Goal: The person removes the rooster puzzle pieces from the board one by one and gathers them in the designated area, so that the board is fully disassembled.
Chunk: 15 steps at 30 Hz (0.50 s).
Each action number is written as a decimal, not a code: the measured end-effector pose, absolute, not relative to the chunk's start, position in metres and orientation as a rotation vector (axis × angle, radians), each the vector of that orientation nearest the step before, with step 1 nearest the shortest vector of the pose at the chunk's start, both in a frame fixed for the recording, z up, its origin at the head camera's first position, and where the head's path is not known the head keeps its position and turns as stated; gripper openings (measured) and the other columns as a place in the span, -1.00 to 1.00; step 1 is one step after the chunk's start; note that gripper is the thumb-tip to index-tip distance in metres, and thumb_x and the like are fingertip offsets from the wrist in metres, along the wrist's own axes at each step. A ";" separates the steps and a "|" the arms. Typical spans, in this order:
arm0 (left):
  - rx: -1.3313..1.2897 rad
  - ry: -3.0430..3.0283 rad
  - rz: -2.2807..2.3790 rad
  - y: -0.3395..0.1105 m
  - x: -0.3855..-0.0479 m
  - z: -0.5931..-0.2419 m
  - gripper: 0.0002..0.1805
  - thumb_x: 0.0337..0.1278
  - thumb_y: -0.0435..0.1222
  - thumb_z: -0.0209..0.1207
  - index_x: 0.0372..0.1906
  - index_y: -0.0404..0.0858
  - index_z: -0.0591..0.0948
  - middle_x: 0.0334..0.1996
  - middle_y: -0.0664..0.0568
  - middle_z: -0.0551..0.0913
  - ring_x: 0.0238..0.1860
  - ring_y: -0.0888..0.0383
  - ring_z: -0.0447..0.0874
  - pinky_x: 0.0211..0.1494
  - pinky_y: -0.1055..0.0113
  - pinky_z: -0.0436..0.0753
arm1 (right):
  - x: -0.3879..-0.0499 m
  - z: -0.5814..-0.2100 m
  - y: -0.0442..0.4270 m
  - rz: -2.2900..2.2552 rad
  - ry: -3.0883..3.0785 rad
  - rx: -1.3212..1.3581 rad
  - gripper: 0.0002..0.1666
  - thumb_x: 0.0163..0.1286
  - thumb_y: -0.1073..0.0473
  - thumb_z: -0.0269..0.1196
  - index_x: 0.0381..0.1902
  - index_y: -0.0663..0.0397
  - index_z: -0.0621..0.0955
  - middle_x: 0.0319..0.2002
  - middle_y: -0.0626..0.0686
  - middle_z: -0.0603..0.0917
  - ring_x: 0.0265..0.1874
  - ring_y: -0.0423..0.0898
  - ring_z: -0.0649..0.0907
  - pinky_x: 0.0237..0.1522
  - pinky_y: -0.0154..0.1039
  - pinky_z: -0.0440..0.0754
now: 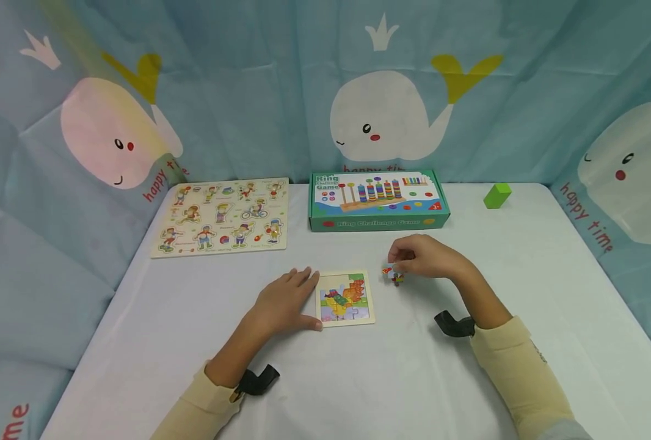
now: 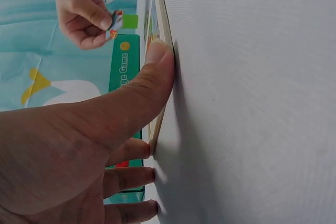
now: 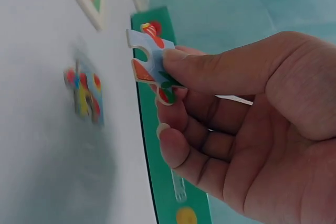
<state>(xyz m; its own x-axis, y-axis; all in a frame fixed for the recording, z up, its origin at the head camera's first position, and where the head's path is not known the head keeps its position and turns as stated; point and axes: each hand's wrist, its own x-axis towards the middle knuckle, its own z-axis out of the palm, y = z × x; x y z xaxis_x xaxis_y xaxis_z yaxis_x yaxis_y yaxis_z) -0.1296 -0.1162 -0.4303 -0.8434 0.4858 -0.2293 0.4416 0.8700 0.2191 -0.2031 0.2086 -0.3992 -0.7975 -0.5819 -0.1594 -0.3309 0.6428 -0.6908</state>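
A small square wooden jigsaw board (image 1: 331,281) lies on the white table, partly filled with colourful pieces; its upper left part is bare wood. My left hand (image 1: 284,305) rests at the board's left side with fingers spread, its thumb (image 2: 157,56) touching the near edge. Right of the board, my right hand (image 1: 425,256) pinches a light-blue jigsaw piece (image 3: 149,56) between thumb and fingers, raised off the table. Beneath it another jigsaw piece (image 3: 86,95) lies on the tabletop, blurred in the right wrist view.
Behind the board stands a green Ring Challenge Game box (image 1: 380,225). A larger wooden picture puzzle (image 1: 221,214) lies at the back left, and a green block (image 1: 498,195) sits at the back right. A curtain printed with whales (image 1: 380,116) hangs behind the table.
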 end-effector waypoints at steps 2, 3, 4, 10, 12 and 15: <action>0.709 2.760 0.237 -0.116 -0.130 -0.430 0.13 -0.09 0.22 0.44 0.53 -0.25 0.28 0.50 -0.16 0.25 0.48 -0.21 0.17 0.43 -0.07 0.30 | -0.203 -0.400 0.217 -0.947 2.508 -0.680 -0.90 0.32 0.37 0.33 -0.28 0.08 0.69 -0.40 -0.05 0.65 -0.39 -0.08 0.56 -0.32 -0.17 0.58; 0.713 2.760 0.238 -0.116 -0.130 -0.431 0.12 -0.09 0.22 0.44 0.52 -0.26 0.29 0.50 -0.16 0.25 0.48 -0.21 0.17 0.43 -0.08 0.30 | -0.202 -0.400 0.221 -0.954 2.510 -0.658 -0.91 0.32 0.38 0.33 -0.28 0.09 0.69 -0.39 -0.05 0.65 -0.39 -0.07 0.56 -0.32 -0.16 0.58; 0.715 2.756 0.236 -0.116 -0.130 -0.430 0.12 -0.09 0.22 0.44 0.52 -0.26 0.28 0.50 -0.16 0.25 0.48 -0.21 0.17 0.43 -0.08 0.30 | -0.201 -0.400 0.224 -0.960 2.510 -0.641 -0.91 0.32 0.37 0.33 -0.28 0.10 0.69 -0.39 -0.05 0.66 -0.39 -0.08 0.56 -0.32 -0.16 0.57; 0.715 2.758 0.221 -0.116 -0.131 -0.430 0.12 -0.07 0.22 0.43 0.53 -0.26 0.27 0.50 -0.16 0.24 0.49 -0.21 0.16 0.43 -0.08 0.29 | -0.198 -0.401 0.236 -0.962 2.502 -0.583 -0.92 0.31 0.38 0.33 -0.28 0.13 0.69 -0.39 -0.04 0.67 -0.40 -0.06 0.55 -0.32 -0.15 0.54; 0.714 2.759 0.218 -0.115 -0.131 -0.430 0.11 -0.06 0.21 0.43 0.53 -0.26 0.27 0.50 -0.16 0.24 0.49 -0.21 0.16 0.43 -0.08 0.29 | -0.198 -0.402 0.237 -0.947 2.501 -0.565 -0.92 0.30 0.37 0.34 -0.28 0.13 0.70 -0.39 -0.04 0.67 -0.41 -0.06 0.54 -0.33 -0.15 0.54; 0.710 2.758 0.217 -0.115 -0.131 -0.430 0.11 -0.06 0.21 0.43 0.53 -0.25 0.27 0.50 -0.16 0.24 0.49 -0.21 0.16 0.44 -0.07 0.29 | -0.199 -0.404 0.240 -0.919 2.509 -0.541 -0.92 0.29 0.38 0.34 -0.28 0.15 0.70 -0.40 -0.04 0.67 -0.41 -0.06 0.55 -0.32 -0.15 0.55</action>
